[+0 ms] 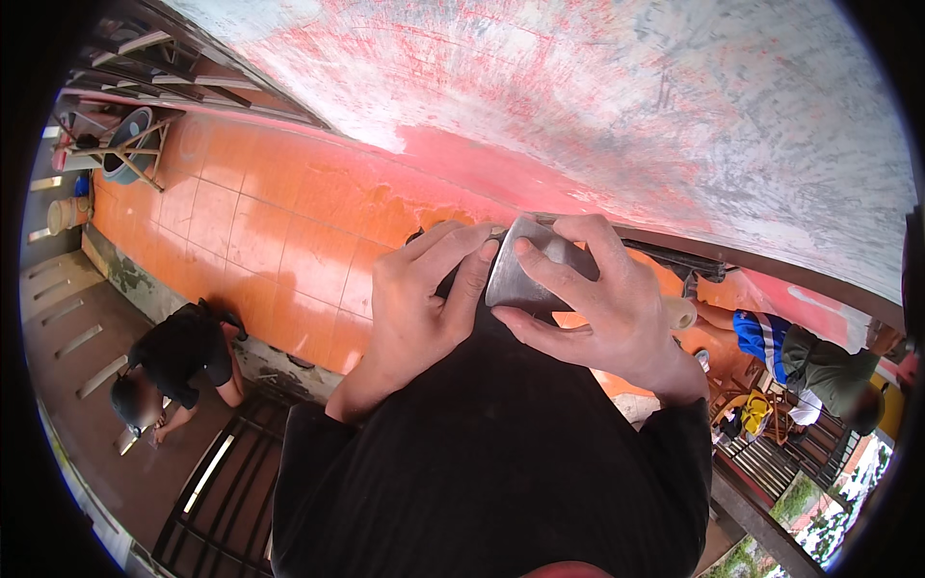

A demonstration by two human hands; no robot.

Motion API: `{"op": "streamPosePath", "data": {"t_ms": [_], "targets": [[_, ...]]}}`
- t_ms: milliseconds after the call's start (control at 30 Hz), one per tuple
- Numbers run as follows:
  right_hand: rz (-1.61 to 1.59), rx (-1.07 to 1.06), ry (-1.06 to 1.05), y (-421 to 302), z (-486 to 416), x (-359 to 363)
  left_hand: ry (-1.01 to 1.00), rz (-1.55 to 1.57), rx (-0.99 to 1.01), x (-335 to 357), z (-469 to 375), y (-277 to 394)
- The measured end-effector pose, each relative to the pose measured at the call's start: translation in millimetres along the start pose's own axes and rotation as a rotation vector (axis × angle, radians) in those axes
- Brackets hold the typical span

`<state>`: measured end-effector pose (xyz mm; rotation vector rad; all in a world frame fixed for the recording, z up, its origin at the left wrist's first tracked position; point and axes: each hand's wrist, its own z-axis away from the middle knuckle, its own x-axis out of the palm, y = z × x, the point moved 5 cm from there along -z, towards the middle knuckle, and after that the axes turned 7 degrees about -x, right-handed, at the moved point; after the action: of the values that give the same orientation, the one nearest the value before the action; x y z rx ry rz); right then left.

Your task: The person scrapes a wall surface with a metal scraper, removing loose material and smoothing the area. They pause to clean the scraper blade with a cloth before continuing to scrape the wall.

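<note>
My right hand grips a broad grey metal scraper, its fingers spread over the blade. A cream tube-like end juts out beyond that hand and looks like the scraper's handle. Close to the blade's left edge is my left hand, its thumb and forefinger tips drawn near each other. Whether those fingertips pinch the blade's edge or some small bit cannot be made out. Both hands are above my dark shirt, before a wall of scraped red paint with whitish-grey patches.
Orange floor tiles run along the wall's foot. At left, a person in black bends over a brown slotted surface. A person in blue shorts is at right. A basin sits in a stand, near a bucket.
</note>
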<state>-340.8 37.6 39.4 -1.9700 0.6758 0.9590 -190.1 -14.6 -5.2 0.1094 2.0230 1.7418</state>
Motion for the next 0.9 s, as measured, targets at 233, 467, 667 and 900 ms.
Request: {"op": "streamPosePath", "data": {"t_ms": [233,467,667,900], "targets": [[-0.056,-0.085,-0.104,2,-2,-2,-0.013,0.066,-0.009,-1,-3,-2],[-0.091,0.014,-0.104,16,-8,-12,-0.035,0.059,-0.010,-1,-6,0],[-0.107,-0.085,-0.089,11,-7,-4,-0.024,0.122,-0.049,1,-8,-7],[-0.129,-0.107,-0.039,21,-6,-3,-0.034,0.124,-0.051,-1,-9,-4]]}}
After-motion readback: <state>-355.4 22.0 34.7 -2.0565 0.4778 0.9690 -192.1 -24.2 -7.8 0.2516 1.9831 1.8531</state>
